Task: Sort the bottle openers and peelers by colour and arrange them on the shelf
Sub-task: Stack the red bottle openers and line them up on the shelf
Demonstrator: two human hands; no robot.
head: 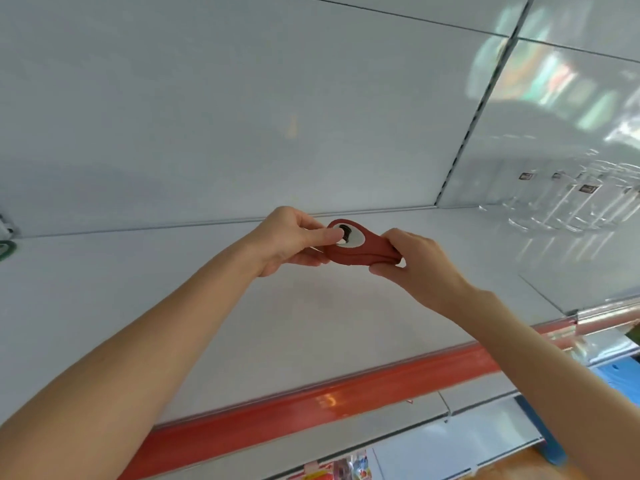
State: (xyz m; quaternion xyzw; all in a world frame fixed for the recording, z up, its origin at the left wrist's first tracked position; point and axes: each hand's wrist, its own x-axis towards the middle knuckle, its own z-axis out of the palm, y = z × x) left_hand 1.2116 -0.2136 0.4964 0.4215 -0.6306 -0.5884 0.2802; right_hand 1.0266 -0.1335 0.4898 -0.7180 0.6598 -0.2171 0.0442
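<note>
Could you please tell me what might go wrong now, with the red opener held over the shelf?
1. The red opener is only pinched at its ends by the left hand and right hand; it may slip and drop onto the white shelf.
2. The left thumb lies on the metal opening, so it might get scraped.
3. A green item lies at the far left; setting red near it would mix colours.

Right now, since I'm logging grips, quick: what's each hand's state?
Left hand: closed on the red bottle opener, pinching its ringed end.
Right hand: closed on the same opener, gripping its other end.
</note>
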